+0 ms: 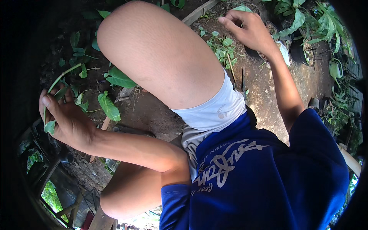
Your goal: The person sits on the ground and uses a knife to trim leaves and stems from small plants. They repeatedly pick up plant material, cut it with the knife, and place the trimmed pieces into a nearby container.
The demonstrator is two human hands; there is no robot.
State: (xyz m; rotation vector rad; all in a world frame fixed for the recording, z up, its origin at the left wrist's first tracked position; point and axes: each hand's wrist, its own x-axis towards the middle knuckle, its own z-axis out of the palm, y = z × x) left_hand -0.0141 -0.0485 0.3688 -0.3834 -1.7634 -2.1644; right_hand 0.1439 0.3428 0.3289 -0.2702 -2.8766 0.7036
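My left hand (pixel 67 118) pinches a green plant stem (pixel 61 75) between thumb and fingers. The stem curves up past the fingertips, and a small leaf (pixel 50 127) hangs below the thumb. Near that hand, a broad green leaf (pixel 109 107) and a cut leafy sprig (pixel 83 102) lie over the dark soil. My right hand (pixel 251 31) is raised beyond my bent knee with its fingers curled. A green leaf (pixel 242 8) shows just behind its knuckles; whether the fingers hold anything cannot be made out.
Leafy vines (pixel 225 49) lie on the soil beside my thigh. Potted plants (pixel 304 51) stand past my right wrist, with a light green watering can (pixel 335 69) farther out. A wooden plank (pixel 201 11) crosses the ground behind my knee. A wood strip (pixel 105 123) lies near my left forearm.
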